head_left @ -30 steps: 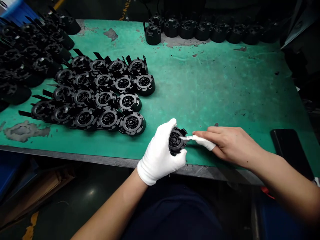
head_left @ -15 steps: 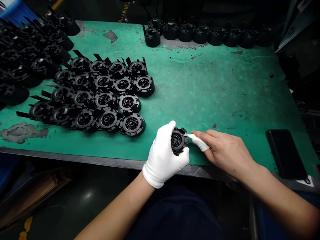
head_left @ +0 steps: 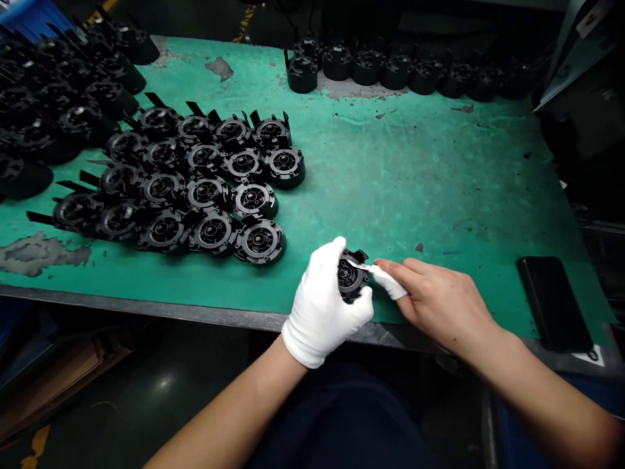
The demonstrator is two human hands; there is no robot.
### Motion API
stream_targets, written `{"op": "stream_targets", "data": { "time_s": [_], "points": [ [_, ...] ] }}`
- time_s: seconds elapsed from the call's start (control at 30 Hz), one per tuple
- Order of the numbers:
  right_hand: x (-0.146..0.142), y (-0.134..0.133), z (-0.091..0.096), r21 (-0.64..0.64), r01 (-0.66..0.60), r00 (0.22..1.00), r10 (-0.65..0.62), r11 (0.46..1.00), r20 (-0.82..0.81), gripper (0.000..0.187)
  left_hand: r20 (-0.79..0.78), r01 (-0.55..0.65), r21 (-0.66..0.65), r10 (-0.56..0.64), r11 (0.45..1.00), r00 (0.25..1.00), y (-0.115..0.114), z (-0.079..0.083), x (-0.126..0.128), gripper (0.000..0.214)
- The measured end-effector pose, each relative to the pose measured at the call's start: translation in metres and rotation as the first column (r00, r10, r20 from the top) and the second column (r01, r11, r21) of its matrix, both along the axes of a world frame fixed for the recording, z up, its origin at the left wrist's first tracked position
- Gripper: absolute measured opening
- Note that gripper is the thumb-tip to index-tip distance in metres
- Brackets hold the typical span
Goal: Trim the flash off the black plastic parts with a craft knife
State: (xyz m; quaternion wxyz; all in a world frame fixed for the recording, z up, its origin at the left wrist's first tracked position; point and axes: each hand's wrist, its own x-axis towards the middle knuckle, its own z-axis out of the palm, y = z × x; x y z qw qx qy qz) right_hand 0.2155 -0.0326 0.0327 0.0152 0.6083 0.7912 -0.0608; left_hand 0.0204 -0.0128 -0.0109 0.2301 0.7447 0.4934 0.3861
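My left hand (head_left: 322,306), in a white glove, is closed around a round black plastic part (head_left: 351,275) held just above the front edge of the green table (head_left: 415,169). My bare right hand (head_left: 434,299) pinches a small white-wrapped blade tool (head_left: 378,272), and its thin tip touches the top rim of the part. The index finger lies along the tool.
Several matching black round parts (head_left: 205,189) lie in rows at the left, with more piled at the far left (head_left: 53,98). Another row of black parts (head_left: 390,65) lines the back edge. A black phone (head_left: 554,303) lies at the right front corner.
Both hands have stayed together at the front edge. The tool tip has shifted slightly along the part's upper rim, and the view has drifted a little.
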Motion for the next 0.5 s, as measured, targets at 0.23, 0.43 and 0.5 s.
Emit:
{"op": "stream_targets", "data": {
  "time_s": [0.23,0.43,0.5],
  "points": [
    [0.002,-0.011,0.0,-0.003,0.075,0.984,-0.074,0.997,-0.16,0.033,-0.039,0.024,-0.017,-0.025,1.0,0.999,0.003,0.008,-0.007,0.075],
    [0.017,-0.027,0.004,-0.151,-0.079,0.918,0.013,0.985,-0.397,0.038,-0.106,0.273,-0.144,-0.289,0.951,0.951,0.013,0.018,-0.045,0.088],
    [0.013,-0.026,0.003,-0.146,-0.136,0.904,0.063,0.98,-0.422,0.046,-0.113,0.255,-0.163,-0.274,0.953,0.955,0.013,0.013,-0.047,0.1]
  ]
}}
